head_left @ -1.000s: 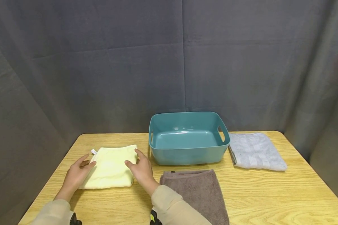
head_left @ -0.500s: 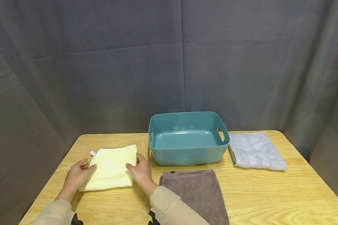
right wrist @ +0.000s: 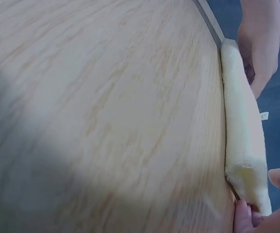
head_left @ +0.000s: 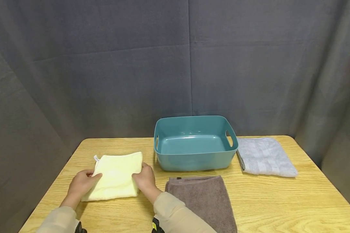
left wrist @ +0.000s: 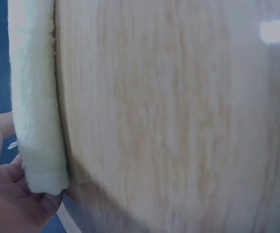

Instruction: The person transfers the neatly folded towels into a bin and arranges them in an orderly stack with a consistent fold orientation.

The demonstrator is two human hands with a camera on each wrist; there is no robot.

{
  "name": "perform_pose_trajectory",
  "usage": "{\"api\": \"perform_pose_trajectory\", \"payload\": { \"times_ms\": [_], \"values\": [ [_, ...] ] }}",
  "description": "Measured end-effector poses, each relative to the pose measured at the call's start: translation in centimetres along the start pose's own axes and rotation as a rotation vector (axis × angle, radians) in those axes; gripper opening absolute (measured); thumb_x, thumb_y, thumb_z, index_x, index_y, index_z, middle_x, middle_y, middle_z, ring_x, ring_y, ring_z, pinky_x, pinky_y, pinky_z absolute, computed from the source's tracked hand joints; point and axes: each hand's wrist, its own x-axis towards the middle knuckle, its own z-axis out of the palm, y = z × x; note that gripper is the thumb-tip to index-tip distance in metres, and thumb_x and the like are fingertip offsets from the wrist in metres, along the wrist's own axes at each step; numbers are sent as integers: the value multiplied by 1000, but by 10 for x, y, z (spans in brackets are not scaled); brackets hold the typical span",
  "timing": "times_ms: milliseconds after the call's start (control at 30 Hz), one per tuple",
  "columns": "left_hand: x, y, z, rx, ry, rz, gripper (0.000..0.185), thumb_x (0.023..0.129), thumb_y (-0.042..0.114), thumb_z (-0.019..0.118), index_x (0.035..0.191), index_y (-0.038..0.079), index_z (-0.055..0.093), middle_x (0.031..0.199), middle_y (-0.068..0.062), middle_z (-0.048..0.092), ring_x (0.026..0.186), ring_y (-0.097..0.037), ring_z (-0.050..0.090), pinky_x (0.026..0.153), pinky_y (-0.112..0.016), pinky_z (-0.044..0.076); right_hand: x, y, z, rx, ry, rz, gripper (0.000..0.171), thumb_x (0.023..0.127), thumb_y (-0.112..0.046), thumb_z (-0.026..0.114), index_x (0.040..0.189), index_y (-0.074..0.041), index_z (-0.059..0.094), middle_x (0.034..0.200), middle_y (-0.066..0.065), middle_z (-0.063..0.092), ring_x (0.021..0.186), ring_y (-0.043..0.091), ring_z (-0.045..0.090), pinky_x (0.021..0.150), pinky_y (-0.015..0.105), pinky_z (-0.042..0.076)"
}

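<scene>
A folded pale yellow towel [head_left: 118, 176] with a small white tag lies at the left of the table. My left hand [head_left: 83, 183] grips its left edge, thumb on top; in the left wrist view, fingers [left wrist: 50, 201] reach under the towel's end. At the right edge my right hand [head_left: 145, 179] holds the towel likewise, thumb over the top. The right wrist view shows fingertips [right wrist: 244, 213] tucked beneath the yellow fold. Most of the other fingers are hidden by the cloth.
A teal plastic basin [head_left: 196, 161] with side handle holes stands at the back middle, nothing visible in it. A folded brown towel [head_left: 204, 200] lies in front of it, partly behind my right sleeve. A folded light grey towel [head_left: 265, 157] lies right of the basin.
Both hands have closed in from the sides onto the yellow towel's edges, thumbs now over it. The towel has shifted slightly toward me. The basin and other towels have not moved.
</scene>
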Motion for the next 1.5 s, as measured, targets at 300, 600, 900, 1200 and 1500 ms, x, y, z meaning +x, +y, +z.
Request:
{"api": "perform_pose_trajectory", "payload": {
  "times_ms": [300,600,900,1200,1500],
  "values": [
    [-2,-1,2,-38,18,21,68,99,39,57,137,-16,44,129,-34,51,113,-44,52,90,-54,45,-3,-1,1,61,-4,3,35,76,14,62,111,12,65,74,5,62,65,11,54,59,23,50],
    [-2,-2,3,-91,49,15,61,99,35,57,136,-13,48,119,-26,55,104,-36,54,83,-46,47,-5,-6,3,131,-2,56,49,79,11,67,127,11,59,93,5,58,84,15,54,71,26,53],
    [-4,-1,0,-97,48,49,60,102,33,54,135,-16,46,120,-31,56,104,-39,58,83,-45,49,-6,-11,-1,81,-44,-15,47,81,12,66,128,11,59,96,6,61,73,10,57,64,24,54],
    [-13,1,-9,-133,23,65,66,102,35,56,142,-15,39,130,-34,49,112,-45,56,77,-38,55,-12,-21,-5,80,-93,-26,40,81,13,67,120,7,65,83,2,58,68,9,55,59,23,53],
    [-26,11,-15,-196,7,43,69,101,38,57,143,-13,38,130,-31,50,106,-37,61,72,-31,56,-18,-35,-15,202,-155,64,17,83,10,70,93,-1,60,73,-3,33,66,9,35,58,21,35]
  ]
}}
